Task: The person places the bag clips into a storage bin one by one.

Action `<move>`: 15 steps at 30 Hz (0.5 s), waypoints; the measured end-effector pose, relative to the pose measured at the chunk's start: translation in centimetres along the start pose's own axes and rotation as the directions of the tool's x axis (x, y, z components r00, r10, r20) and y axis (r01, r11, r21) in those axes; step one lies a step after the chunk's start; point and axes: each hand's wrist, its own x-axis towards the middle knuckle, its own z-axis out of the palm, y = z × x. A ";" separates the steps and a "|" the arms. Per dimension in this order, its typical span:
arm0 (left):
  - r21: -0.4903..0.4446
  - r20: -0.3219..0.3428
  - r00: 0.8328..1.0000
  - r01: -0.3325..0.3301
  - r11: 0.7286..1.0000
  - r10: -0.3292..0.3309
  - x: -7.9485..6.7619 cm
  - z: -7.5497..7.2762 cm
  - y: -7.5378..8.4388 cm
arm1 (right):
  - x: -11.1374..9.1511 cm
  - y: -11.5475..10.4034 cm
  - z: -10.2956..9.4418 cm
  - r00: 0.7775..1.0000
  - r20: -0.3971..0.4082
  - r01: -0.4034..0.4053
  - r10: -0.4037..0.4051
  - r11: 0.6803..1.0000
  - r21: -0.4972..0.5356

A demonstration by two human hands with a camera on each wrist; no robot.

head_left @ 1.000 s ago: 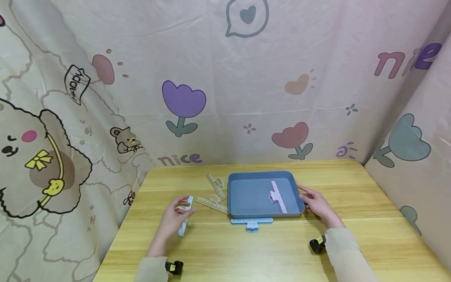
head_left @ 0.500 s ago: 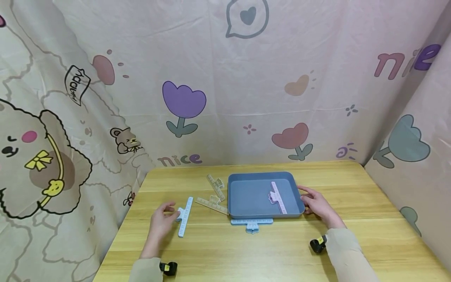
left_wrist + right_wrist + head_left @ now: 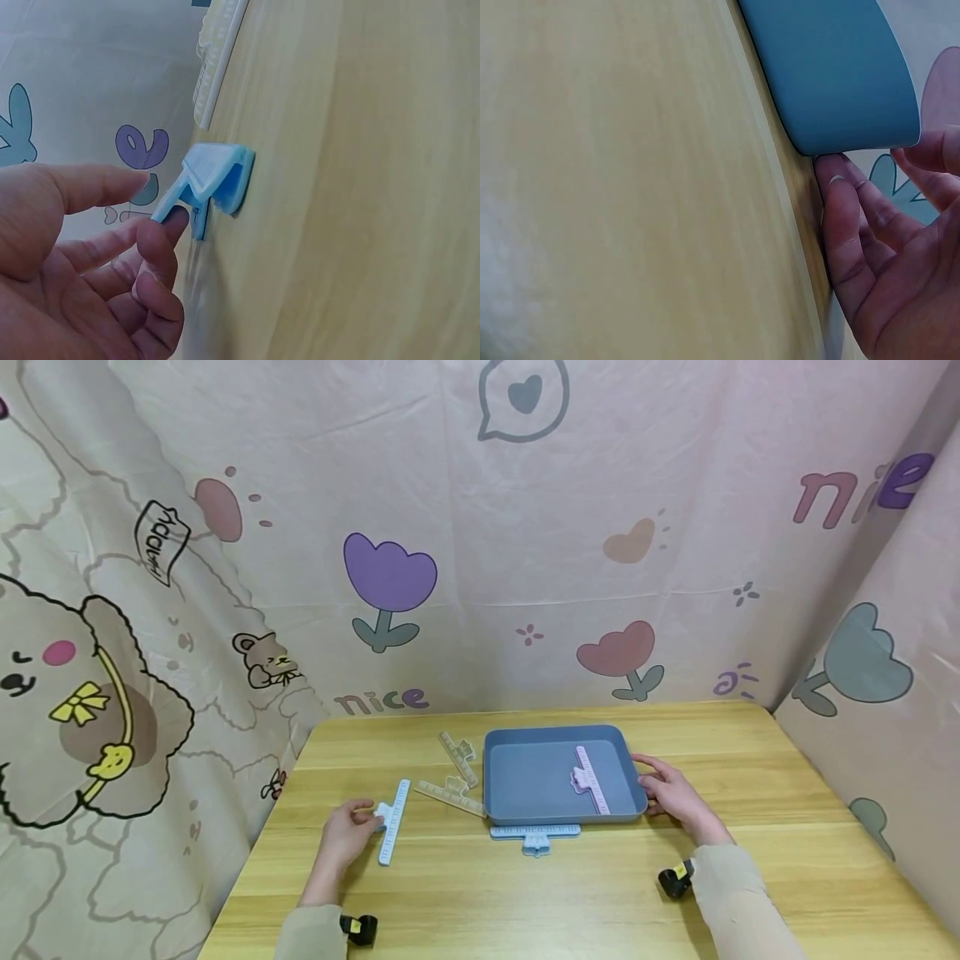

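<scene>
"Where's the left blue clip (image 3: 393, 827)?"
"On the surface (image 3: 487, 910), just to the right of the left hand (image 3: 347, 837), which is relaxed, merely touching it."
"And the right hand (image 3: 677, 796)?"
"Relaxed too, touching the tray (image 3: 528, 777)."

Both forearms (image 3: 324, 878), in beige sleeves (image 3: 738, 897), extend forward. The left hand (image 3: 347, 835) has its thumb (image 3: 94, 187) straight, apart from the loosely bent fingers (image 3: 156, 253). The right hand (image 3: 674, 792) angles inward, well apart, index finger (image 3: 652, 763) stretched, its lower fingers bent.
</scene>
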 end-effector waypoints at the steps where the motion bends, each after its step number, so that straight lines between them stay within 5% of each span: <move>1: -0.003 0.002 1.000 0.000 1.000 0.000 0.1 0.0 -0.1 | 0.0 0.0 0.0 1.000 0.002 0.002 -0.002 1.000 0.002; 15: -0.051 0.060 0.998 0.018 0.999 -0.015 0.0 0.7 -0.3 | 0.0 0.0 0.1 1.000 -0.003 -0.006 0.006 1.000 0.001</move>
